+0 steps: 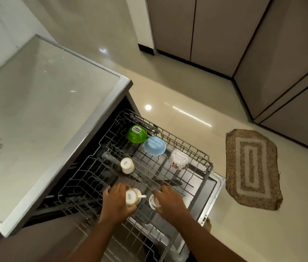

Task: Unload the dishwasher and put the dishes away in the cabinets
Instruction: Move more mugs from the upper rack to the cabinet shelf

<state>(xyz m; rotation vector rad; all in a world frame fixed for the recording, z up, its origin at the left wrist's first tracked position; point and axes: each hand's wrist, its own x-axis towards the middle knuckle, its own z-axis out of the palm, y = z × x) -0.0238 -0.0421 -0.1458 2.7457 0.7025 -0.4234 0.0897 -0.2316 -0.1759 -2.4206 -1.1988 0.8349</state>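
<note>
The dishwasher's upper wire rack (198, 154) is pulled out over the open door. At its near end my left hand (116, 201) grips an upside-down cream cup (132, 197) with a handle. Beside it my right hand (170, 201) curls round a white patterned cup (153, 202), mostly hidden under the fingers. Farther back in the rack stand another cream cup (127, 165), a green bowl (136, 134), a light blue bowl (154, 145) and a white floral cup (178, 159), all upside down.
A pale glass-topped counter (41, 110) lies to the left, over the dishwasher. Brown cabinet doors (262, 53) line the far wall and the right side. A woven mat (252, 168) lies on the glossy tiled floor to the right of the dishwasher door (215, 188).
</note>
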